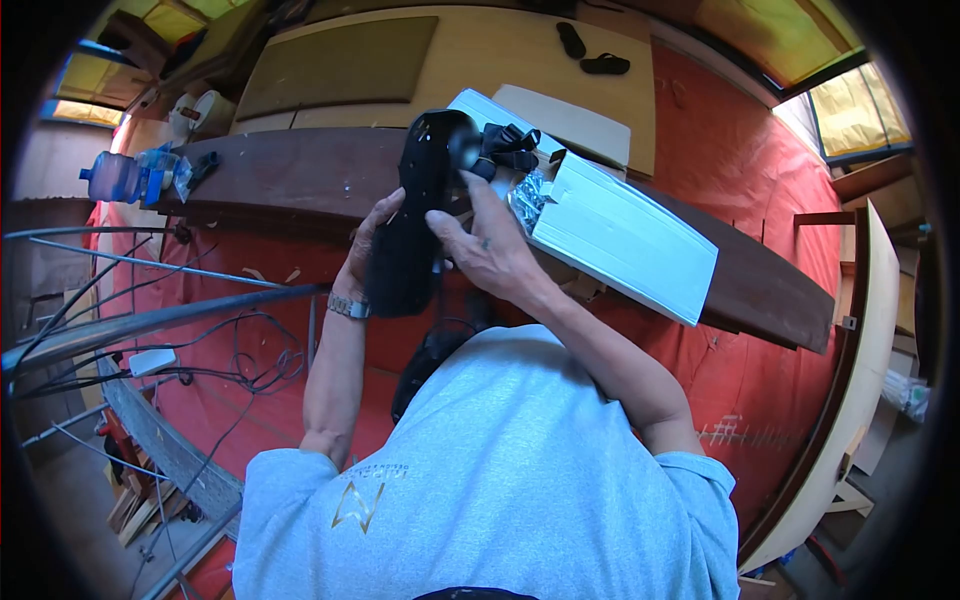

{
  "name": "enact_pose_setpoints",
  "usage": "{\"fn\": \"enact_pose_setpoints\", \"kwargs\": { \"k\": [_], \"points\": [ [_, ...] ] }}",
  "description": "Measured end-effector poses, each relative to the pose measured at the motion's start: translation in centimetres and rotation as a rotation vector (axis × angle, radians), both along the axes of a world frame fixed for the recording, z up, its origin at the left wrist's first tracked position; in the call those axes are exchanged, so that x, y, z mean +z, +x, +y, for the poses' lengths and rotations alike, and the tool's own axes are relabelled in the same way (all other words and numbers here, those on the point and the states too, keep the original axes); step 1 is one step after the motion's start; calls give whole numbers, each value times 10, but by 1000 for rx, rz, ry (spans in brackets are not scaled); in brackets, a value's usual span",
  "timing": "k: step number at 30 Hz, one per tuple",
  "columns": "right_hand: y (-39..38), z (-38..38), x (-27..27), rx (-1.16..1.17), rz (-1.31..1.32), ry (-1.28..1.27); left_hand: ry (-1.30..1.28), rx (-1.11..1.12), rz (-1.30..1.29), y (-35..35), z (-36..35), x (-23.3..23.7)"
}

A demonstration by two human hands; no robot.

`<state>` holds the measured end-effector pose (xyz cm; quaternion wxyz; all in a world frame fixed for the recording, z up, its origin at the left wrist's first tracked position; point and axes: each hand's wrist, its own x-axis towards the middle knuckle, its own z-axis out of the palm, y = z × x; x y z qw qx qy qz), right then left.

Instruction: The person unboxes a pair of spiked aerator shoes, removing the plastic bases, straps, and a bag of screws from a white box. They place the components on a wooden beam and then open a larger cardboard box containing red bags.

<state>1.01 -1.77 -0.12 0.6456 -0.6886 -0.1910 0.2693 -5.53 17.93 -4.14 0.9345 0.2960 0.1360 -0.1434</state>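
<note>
A long black piece with a rounded top and small holes stands tilted up in front of me; I cannot make out its exact kind. My left hand, with a metal watch at the wrist, grips its left edge. On the right edge, my right hand holds it with the thumb against it and the index finger up near a blurred grey round part. Black straps or cables bunch beside that part. An open white box lies just right, with a clear plastic bag of small parts at its opening.
The box rests on a dark brown board. At its left end are a blue water jug and clear plastic. Metal bars and loose cables stand left. Red sheeting covers the floor; sandals lie far ahead.
</note>
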Motion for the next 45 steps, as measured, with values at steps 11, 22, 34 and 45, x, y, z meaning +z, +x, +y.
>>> {"fn": "enact_pose_setpoints", "kwargs": {
  "k": [11,22,34,45],
  "points": [
    [-21,-8,-28,190,-45,38,-170,98,20,-18,-8,-33],
    [18,-129,-31,-381,-418,-232,-122,-8,-112,-16,5,-7],
    [21,-311,-94,-872,-525,-938,100,141,-182,11,53,-22],
    [-5,-324,-106,-868,-50,-422,-34,109,129,33,151,-184]
  ]
}}
